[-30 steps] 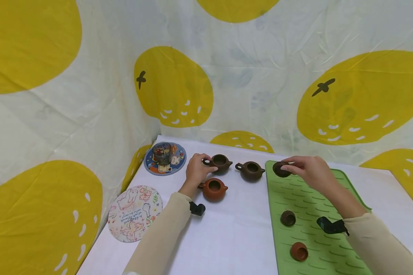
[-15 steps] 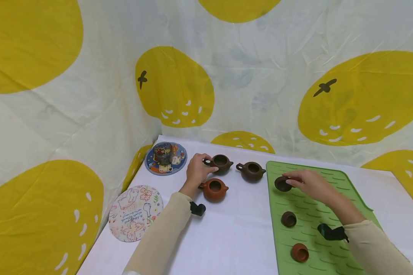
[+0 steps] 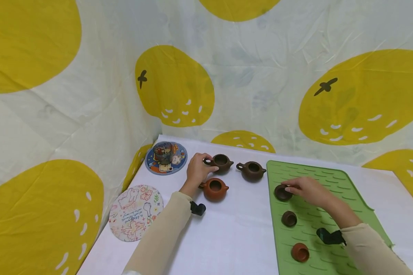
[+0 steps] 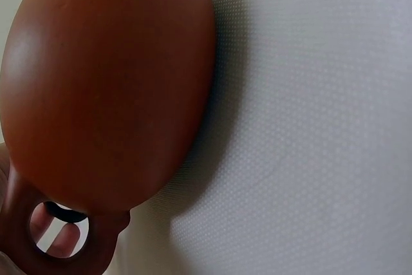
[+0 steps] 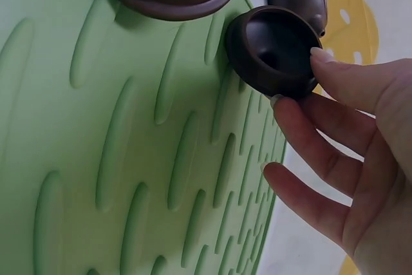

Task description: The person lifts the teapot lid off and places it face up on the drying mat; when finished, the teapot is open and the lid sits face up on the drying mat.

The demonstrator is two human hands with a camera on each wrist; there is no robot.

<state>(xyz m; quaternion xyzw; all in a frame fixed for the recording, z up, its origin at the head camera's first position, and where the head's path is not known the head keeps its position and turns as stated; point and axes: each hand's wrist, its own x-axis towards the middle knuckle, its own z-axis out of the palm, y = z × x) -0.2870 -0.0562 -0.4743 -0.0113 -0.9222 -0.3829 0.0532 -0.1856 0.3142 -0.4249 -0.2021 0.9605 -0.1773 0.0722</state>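
My left hand (image 3: pixel 196 170) grips the handle of a dark brown teapot (image 3: pixel 225 168) with no lid on. Just in front stands a reddish-brown teapot (image 3: pixel 216 195), also lidless; its belly fills much of the left wrist view, with fingertips (image 4: pixel 63 241) seen through its handle ring. A second dark brown teapot (image 3: pixel 252 175) is to the right. Over the green mat (image 3: pixel 320 175), my right hand (image 3: pixel 308 189) pinches a dark brown teapot lid (image 5: pixel 248 62) by its rim, hollow side up. A smaller-looking dark lid (image 3: pixel 289 224) and a reddish-brown lid (image 3: pixel 304 258) lie nearer me on the mat.
A glass cup (image 3: pixel 162 152) stands on a blue round coaster (image 3: pixel 152 168) at the back left. A round mat with drawings (image 3: pixel 135 214) lies nearer on the left. A lemon-patterned cloth (image 3: pixel 254 88) hangs behind and left of the white table (image 3: pixel 241 236).
My right hand has brought the dark lid down the mat towards me, turning its hollow side up. My left hand and the teapots have stayed in place.
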